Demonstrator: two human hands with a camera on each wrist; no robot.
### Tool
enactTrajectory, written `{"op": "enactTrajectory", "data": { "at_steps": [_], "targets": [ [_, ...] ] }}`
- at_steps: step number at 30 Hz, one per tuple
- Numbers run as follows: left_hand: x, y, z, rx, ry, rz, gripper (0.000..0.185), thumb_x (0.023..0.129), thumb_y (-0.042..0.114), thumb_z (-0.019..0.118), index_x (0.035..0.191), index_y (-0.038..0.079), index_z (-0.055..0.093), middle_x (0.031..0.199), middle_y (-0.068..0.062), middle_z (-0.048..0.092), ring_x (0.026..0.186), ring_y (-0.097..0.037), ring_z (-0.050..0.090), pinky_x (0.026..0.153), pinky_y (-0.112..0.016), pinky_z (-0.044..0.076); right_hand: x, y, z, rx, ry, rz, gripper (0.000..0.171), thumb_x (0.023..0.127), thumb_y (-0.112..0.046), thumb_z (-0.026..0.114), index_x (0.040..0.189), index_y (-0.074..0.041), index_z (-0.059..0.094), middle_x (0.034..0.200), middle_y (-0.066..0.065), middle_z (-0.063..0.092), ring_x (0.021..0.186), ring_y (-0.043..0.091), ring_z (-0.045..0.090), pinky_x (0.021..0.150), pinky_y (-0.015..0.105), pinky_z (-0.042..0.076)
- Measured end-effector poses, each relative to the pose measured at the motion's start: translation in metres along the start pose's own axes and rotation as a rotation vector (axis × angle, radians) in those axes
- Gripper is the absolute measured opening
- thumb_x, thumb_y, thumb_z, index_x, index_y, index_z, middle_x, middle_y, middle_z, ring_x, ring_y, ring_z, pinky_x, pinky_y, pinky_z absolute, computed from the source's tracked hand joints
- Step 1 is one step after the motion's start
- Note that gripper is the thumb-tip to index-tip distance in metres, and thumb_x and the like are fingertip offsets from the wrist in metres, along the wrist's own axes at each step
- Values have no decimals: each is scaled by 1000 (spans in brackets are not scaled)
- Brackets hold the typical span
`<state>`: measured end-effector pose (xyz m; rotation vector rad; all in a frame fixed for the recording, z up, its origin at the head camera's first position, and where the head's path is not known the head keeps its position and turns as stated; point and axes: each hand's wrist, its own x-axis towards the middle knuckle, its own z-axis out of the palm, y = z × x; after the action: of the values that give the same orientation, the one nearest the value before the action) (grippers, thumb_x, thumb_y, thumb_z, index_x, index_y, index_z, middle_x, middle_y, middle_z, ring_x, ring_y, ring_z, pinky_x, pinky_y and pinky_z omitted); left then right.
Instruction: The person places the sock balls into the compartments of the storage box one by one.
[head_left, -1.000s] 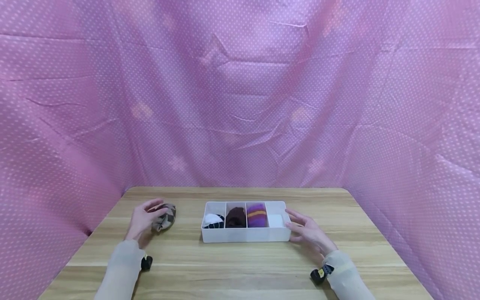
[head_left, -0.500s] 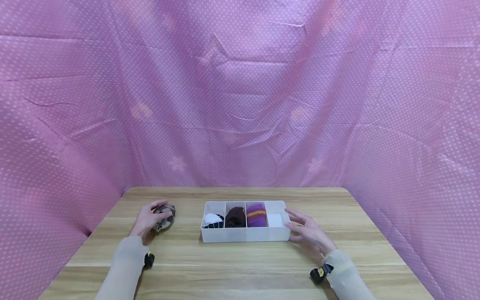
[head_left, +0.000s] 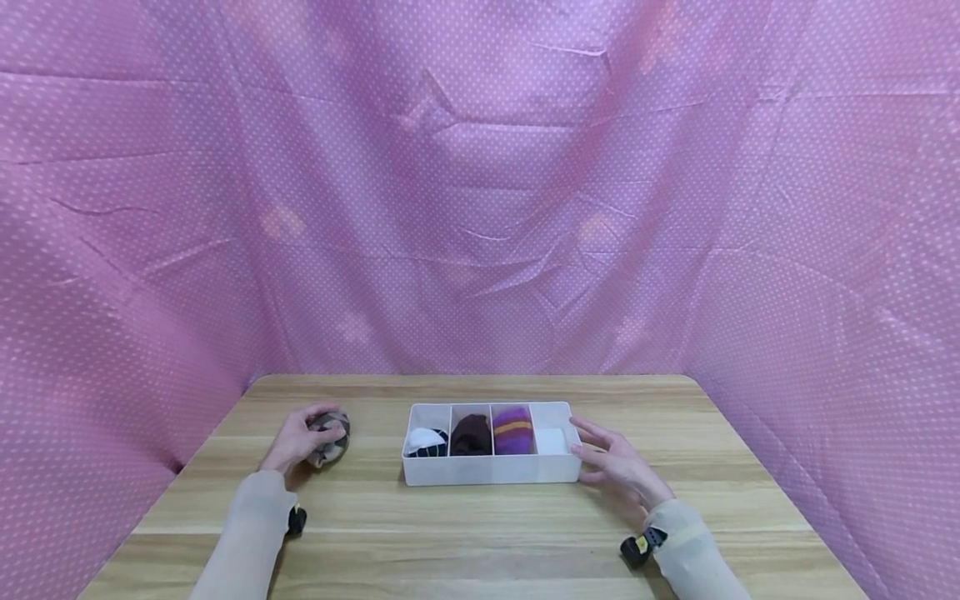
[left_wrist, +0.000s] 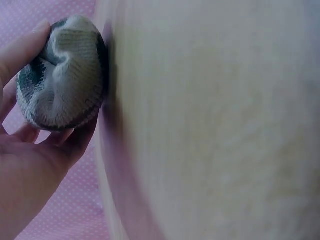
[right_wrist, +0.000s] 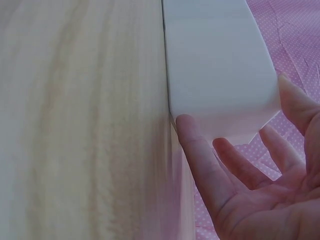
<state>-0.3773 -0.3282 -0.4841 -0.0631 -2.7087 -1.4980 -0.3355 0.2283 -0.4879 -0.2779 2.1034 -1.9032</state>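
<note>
My left hand (head_left: 294, 439) holds a balled-up camouflage-patterned sock (head_left: 330, 439) at the left of the table. In the left wrist view the thumb and fingers curl round this ball of ribbed knit (left_wrist: 65, 75), which sits close against the wood. At the table's middle stands a long white divided box (head_left: 491, 472). My right hand (head_left: 618, 467) rests at its right end, and the right wrist view has its extended fingers (right_wrist: 202, 165) touching the end wall, with the thumb up near the rim.
From left to right, the box's compartments hold a black-and-white rolled sock (head_left: 426, 442), a dark brown one (head_left: 472, 435) and a purple one with orange stripes (head_left: 513, 431). Only white surfaces show in the rightmost. Pink dotted cloth (head_left: 480, 208) hangs round the wooden table (head_left: 480, 542).
My left hand has moved slightly to the right and its fingers have closed further round the camouflage sock. The right hand and the box stay where they were.
</note>
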Motion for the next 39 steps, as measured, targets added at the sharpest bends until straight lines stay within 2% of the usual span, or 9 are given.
{"op": "enactTrajectory", "data": {
  "at_steps": [6,18,24,32,39],
  "targets": [
    [1,3,1,27,21,13,60,84,18,78,136,-1,53,138,-28,51,125,-40,49,99,-45,45,0,0,-1,-5,3,0,69,96,-21,63,155,-14,27,157,29,21,117,29,58,94,47,53],
    [7,2,2,49,27,48,57,81,25,81,130,4,60,132,-24,58,122,-38,51,99,-48,43,-2,-3,-2,28,2,-1,70,96,-19,63,156,-14,25,157,30,19,119,30,57,95,48,52],
    [7,7,5,36,56,72,58,79,31,83,128,8,63,131,-22,59,121,-36,53,101,-46,42,-4,-1,-2,23,5,-2,71,96,-20,63,156,-14,25,157,31,19,117,29,59,95,48,52],
    [7,17,13,-24,75,76,67,77,40,83,133,12,60,139,-21,53,126,-38,48,106,-54,39,-4,-2,-2,32,-1,-9,72,96,-19,63,156,-13,25,157,31,18,115,28,60,96,48,52],
    [5,30,24,17,114,148,64,76,46,82,128,15,63,133,-17,58,119,-34,53,97,-46,45,-2,-1,1,7,-7,-5,72,95,-22,64,155,-14,26,157,32,19,116,30,59,96,47,52]
  ]
}}
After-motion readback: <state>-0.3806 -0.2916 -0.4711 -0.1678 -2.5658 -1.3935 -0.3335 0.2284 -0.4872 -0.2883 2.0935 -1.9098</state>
